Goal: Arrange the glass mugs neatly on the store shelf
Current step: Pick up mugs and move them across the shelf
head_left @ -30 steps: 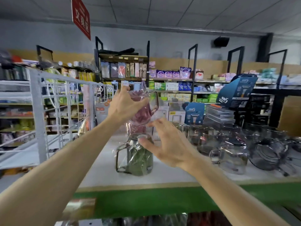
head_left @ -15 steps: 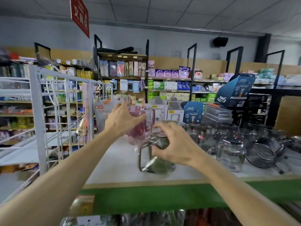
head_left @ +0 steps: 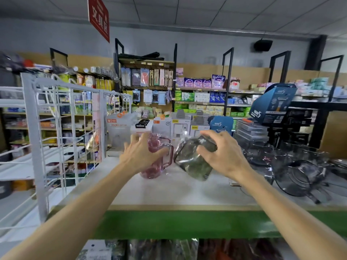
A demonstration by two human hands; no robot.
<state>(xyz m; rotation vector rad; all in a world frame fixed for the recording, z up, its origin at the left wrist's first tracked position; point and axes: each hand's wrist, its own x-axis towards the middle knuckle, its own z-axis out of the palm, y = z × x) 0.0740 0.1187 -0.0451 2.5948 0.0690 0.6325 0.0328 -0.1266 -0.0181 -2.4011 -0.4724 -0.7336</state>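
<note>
A pink glass mug (head_left: 156, 167) wrapped in clear plastic stands on the white shelf top (head_left: 178, 190), its handle pointing right. My left hand (head_left: 139, 153) grips it from the left side. Beside it a dark green glass mug (head_left: 193, 162), also in plastic, is tilted to the right and held just above the shelf by my right hand (head_left: 219, 152), which grips its upper part. The two mugs nearly touch at the pink handle.
Several clear and smoky glass jugs (head_left: 262, 156) and a dark strainer (head_left: 300, 177) crowd the shelf's right side. Boxed goods (head_left: 180, 126) line the back. A white wire rack (head_left: 62, 132) stands at the left. The green shelf edge (head_left: 187, 222) faces me.
My left hand lowered the pink mug from above onto the shelf. My right hand took hold of the green mug, shifted it right and tilted it.
</note>
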